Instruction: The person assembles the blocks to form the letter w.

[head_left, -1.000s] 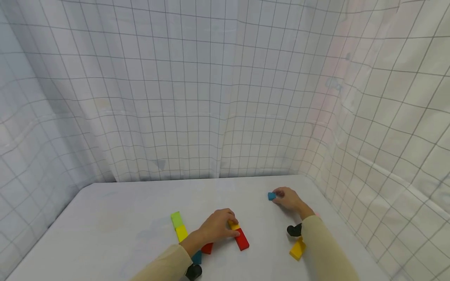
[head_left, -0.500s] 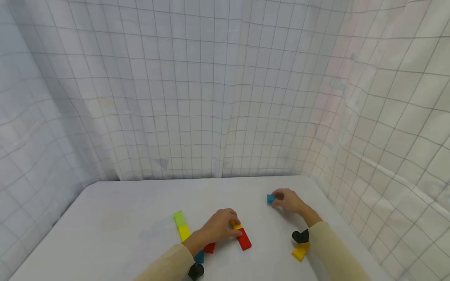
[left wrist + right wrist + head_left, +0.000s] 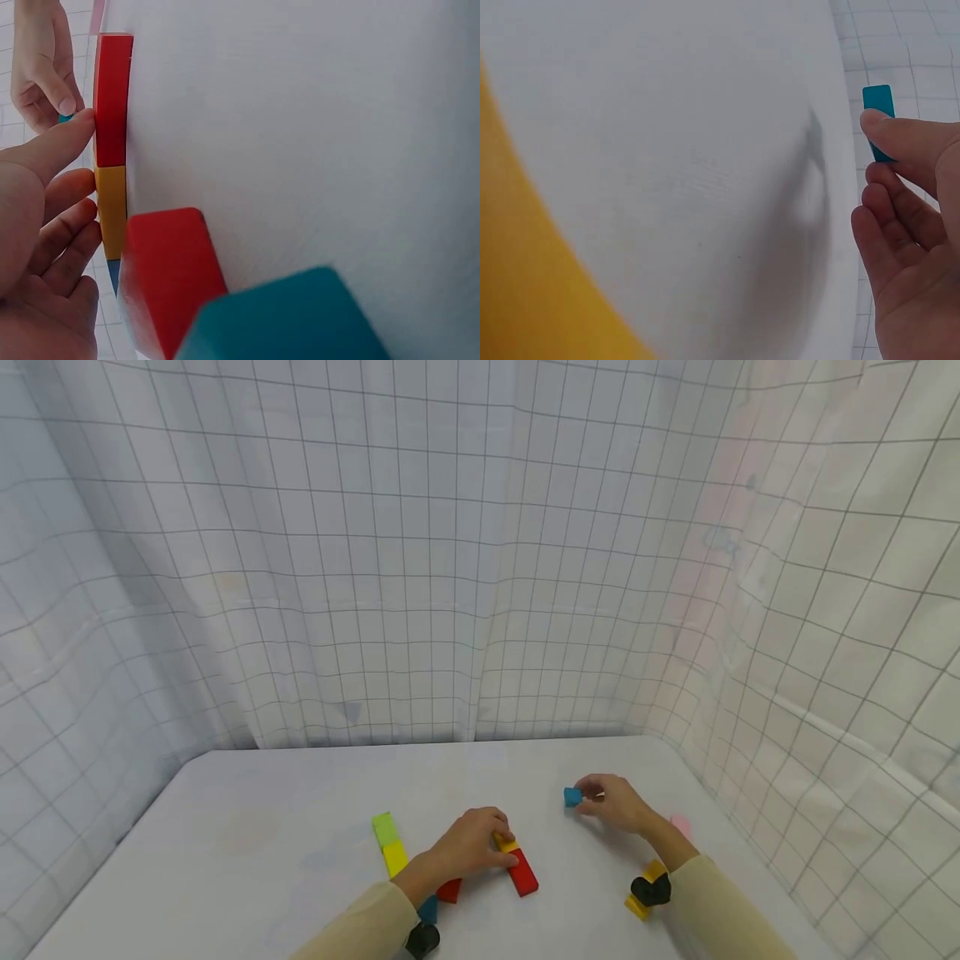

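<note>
In the head view my right hand (image 3: 617,802) pinches a small blue block (image 3: 572,797) between thumb and fingers, over the right part of the table. The right wrist view has the same blue block (image 3: 878,101) jutting past the thumb tip. My left hand (image 3: 468,845) rests at a row of blocks near the middle. Its thumb touches the red block (image 3: 112,97) and its loosely bent fingers lie at the yellow block (image 3: 112,214). A sliver of another blue block (image 3: 114,271) shows beyond the yellow one.
Left of the left hand lie a lime block (image 3: 385,829), a bright yellow block (image 3: 395,858), a second red block (image 3: 449,891) and a blue block (image 3: 427,910). Yellow pieces (image 3: 637,907) and a pink piece (image 3: 681,825) lie by the right forearm. Gridded white curtains (image 3: 390,568) surround the table.
The right hand has drawn the blue block slightly nearer and to the left. The left hand stays at the red and yellow blocks; the head view has shifted a little.
</note>
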Available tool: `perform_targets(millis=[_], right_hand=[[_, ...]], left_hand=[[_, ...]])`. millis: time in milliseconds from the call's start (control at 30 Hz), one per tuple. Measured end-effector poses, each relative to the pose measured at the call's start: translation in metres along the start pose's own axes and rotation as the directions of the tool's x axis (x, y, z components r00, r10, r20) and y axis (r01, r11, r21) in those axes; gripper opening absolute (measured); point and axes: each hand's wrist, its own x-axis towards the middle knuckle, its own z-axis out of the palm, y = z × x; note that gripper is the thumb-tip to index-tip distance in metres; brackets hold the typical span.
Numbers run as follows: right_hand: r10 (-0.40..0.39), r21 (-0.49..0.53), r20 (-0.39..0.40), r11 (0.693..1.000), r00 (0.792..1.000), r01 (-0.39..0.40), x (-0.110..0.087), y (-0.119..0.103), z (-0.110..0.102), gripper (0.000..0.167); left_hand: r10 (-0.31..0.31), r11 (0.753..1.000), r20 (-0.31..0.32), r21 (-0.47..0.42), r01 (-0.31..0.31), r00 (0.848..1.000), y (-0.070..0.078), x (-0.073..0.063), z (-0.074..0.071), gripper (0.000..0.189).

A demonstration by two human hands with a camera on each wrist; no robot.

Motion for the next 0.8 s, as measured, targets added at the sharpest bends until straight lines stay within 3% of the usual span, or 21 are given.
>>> perform_targets(millis=[367,800], right_hand=[[-0.035,0.015,0.075,0.999,0.997,0.034,-0.008,-0.017,0.006,0.025],[-0.056,0.05,0.177,0.998,0.983,0.048,-0.017,-0.044,0.022,0.021]], left_hand=[[-0.016,1.0,0.017,-0.006,0.016,1.0,0.003,0.002,0.0,0.028],[0.015,1.0,0.009,-0.01,-0.015,1.0,-0.001,0.002,0.0,0.028]])
